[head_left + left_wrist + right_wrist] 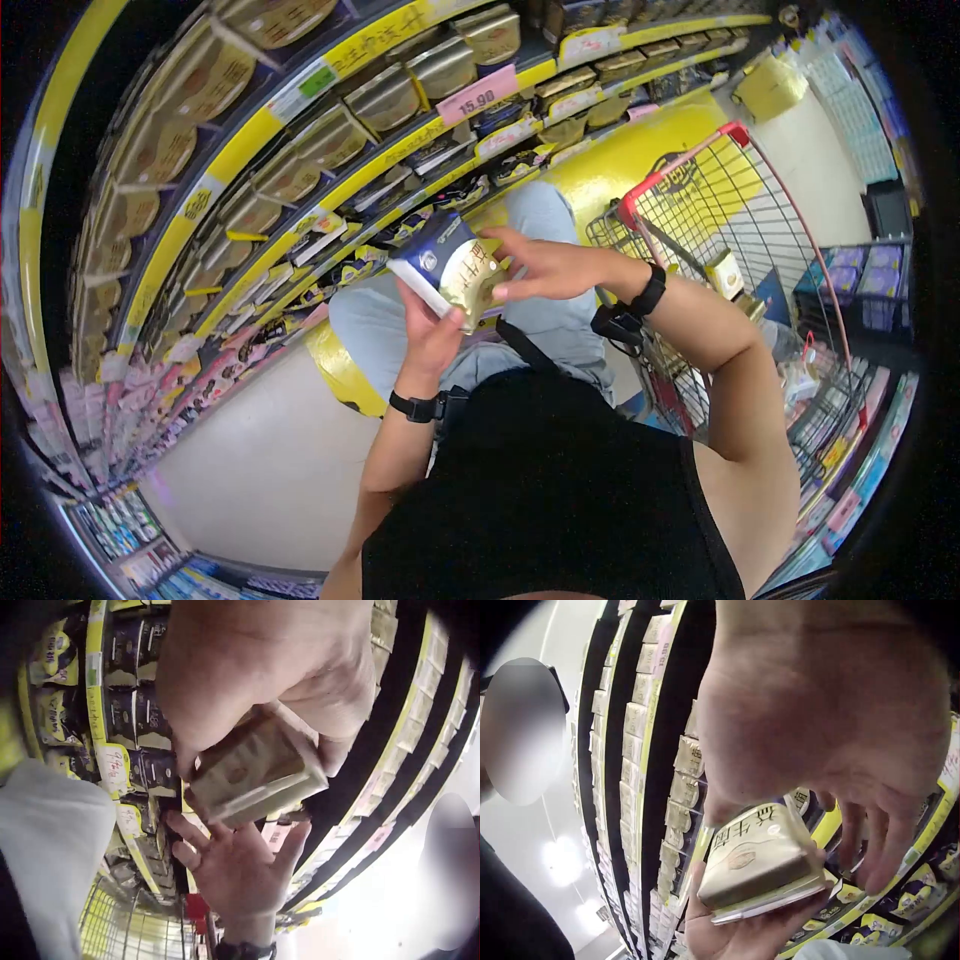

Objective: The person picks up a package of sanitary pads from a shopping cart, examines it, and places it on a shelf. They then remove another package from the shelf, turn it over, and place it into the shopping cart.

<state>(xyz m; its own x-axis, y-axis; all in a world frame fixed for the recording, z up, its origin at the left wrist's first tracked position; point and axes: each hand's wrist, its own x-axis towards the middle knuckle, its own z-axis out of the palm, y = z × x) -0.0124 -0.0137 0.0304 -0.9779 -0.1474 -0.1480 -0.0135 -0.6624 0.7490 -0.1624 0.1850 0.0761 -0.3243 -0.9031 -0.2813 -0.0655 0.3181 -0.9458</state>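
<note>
- So the blue-and-gold pack [450, 255] is up in front of us, off the shelf, tilted with its printed face toward us.
- Our left hand [430, 338] has it from below: thumb bent over the near edge, fingers wrapped under, so it's properly gripped.
- Our right hand [550, 268] is just beside the gold end, fingers loosely spread and not closed around anything; can't tell whether the fingertips actually touch.
- Both elbows are bent, and our hands meet above our knees, which are in light blue jeans [545, 215].
- Beyond the pack, the packed shelves [395, 152] curve across, their yellow front edges being the closest border on that side.
- To our right there's the shopping cart [683, 170], its red handle near our right forearm.
- Over on our left, pale floor [240, 440] gives us some elbow room.
</note>
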